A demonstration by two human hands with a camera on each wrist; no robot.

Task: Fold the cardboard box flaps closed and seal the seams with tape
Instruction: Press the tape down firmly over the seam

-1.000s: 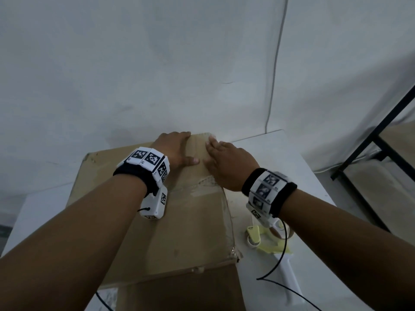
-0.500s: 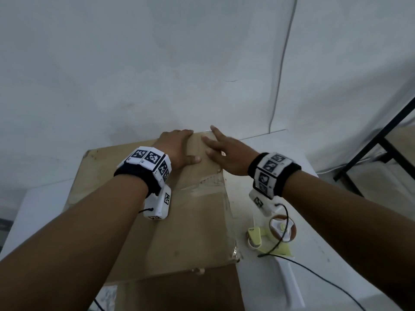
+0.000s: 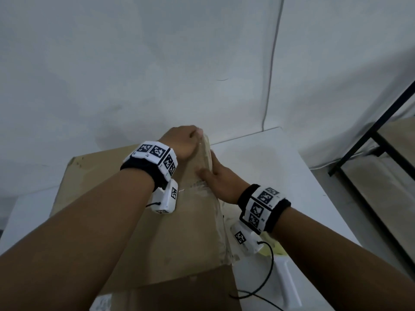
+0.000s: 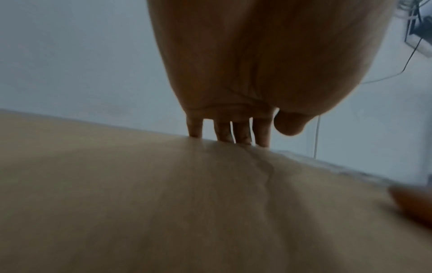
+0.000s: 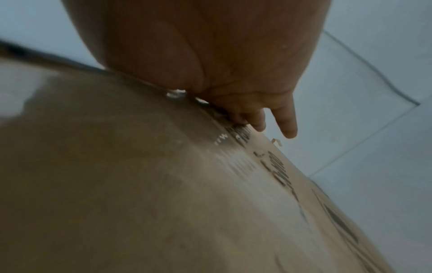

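A brown cardboard box (image 3: 139, 239) stands on the white table (image 3: 258, 153), its top flaps down and a shiny strip of tape (image 3: 197, 187) across the top. My left hand (image 3: 186, 140) is at the far right corner, its fingers (image 4: 261, 133) hooked over the far edge and hidden beyond it. My right hand (image 3: 215, 176) clasps the top right edge, with the thumb on the top face and fingers (image 5: 254, 118) along the printed side. A tape dispenser (image 3: 289, 286) with a white handle lies right of the box, mostly hidden behind my right wrist.
A black metal rack (image 3: 381, 153) stands at the right beyond the table. A thin cable (image 3: 271, 63) runs down the white wall behind. A darker cardboard face (image 3: 179, 292) shows at the box's near side. Bare table lies right of the box.
My left hand went from lying flat on the top to hooking over the far corner. My right hand slid off the top onto the right edge. The far right corner looks raised.
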